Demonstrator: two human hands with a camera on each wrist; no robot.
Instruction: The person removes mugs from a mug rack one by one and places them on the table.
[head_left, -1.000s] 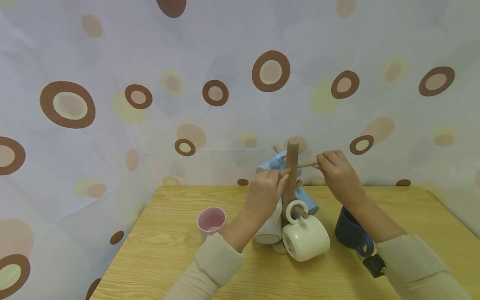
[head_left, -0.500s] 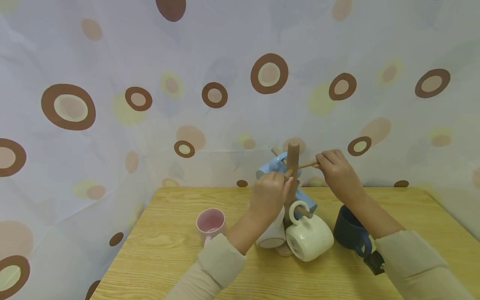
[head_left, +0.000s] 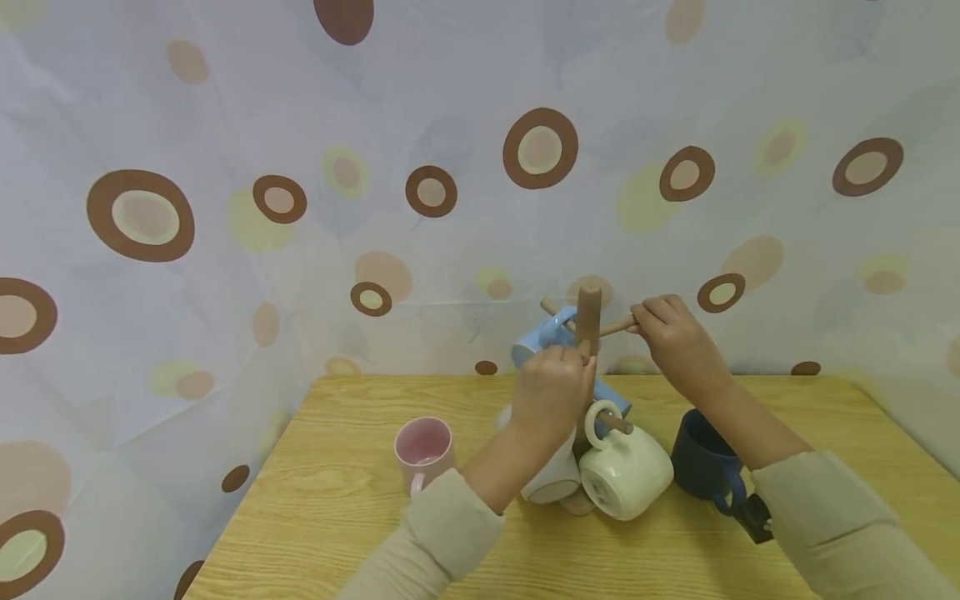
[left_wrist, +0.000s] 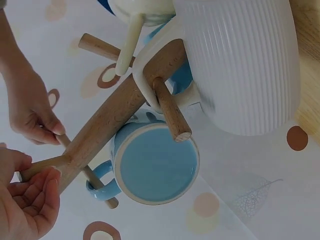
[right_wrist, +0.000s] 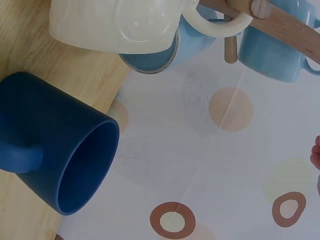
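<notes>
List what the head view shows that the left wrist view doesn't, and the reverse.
Only the head view: the pink mug and a small black object beside the navy mug.

Only the left wrist view: the ribbed side of the white mug and its handle looped round a peg.

Both: the wooden rack, cream mug, light blue mugs, and left hand and right hand gripping rack pegs.

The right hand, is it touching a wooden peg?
Touching. In the left wrist view, the right hand pinches the end of a wooden peg, with no gap.
</notes>
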